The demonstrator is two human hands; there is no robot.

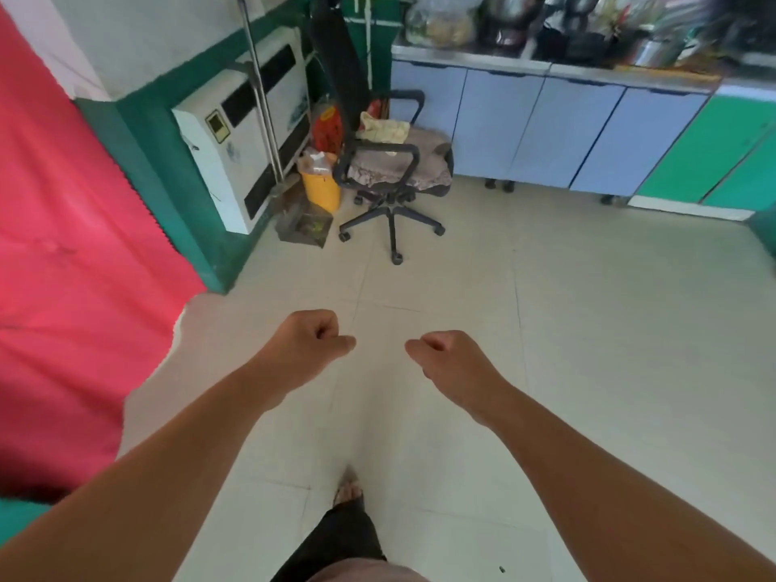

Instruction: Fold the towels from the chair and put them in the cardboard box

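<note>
You are holding both arms out in front of you over the floor [567, 312], forearms bare. Your left hand [308, 342] is clenching into a loose fist, fingers curled under, holding nothing. Your right hand [447, 354] is doing the same, fingers curled, also holding nothing. The two hands are hovering near each other, apart, knuckles facing inward.

The towels [384, 128] are lying in a pale heap on the back part of the chair [394, 170] seat, on top of a grey-brown seat cover. The chair is standing on the floor toward its far edge, just in front of the blue cabinets [537, 128], well apart from your hands. The box is not showing in this view.

Beside the chair's left side a yellow bag [321, 189] is sitting, with a red packet [327, 130] above it. A white appliance [247, 132] is leaning at the green wall further left. A red cloth [75, 245] is filling the floor's left edge. The counter [470, 58] above the cabinets is carrying pots and bags, too blurred to identify. Your foot [348, 491] is showing at the floor's near edge, below a dark trouser leg.
</note>
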